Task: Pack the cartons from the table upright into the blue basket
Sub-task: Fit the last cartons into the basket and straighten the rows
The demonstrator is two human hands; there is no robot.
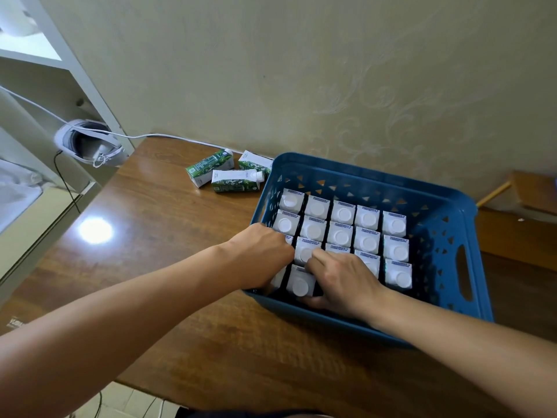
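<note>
We see both hands inside the blue basket [373,173], which sits on the wooden table [168,236] close to the wall. The left hand [265,254] is at the basket's left side, fingers curled down among the upright cartons [343,214]; what it grips is hidden, so we cannot tell if it holds 1. The right hand [343,279] is at the near row, fingers curled over the carton tops, thumb low near the basket's front wall; it seems to grasp a carton under the palm, but that carton is covered, so we cannot tell for sure. Packed cartons stand in rows with white caps up, filling most of the basket; a gap remains along the right side. 3 green-and-white cartons [236,181] lie on their sides on the table, just left of the basket's far corner, touching each other. A white headset [90,143] with a cable rests at the table's far left edge, beside a white shelf [39,55].
</note>
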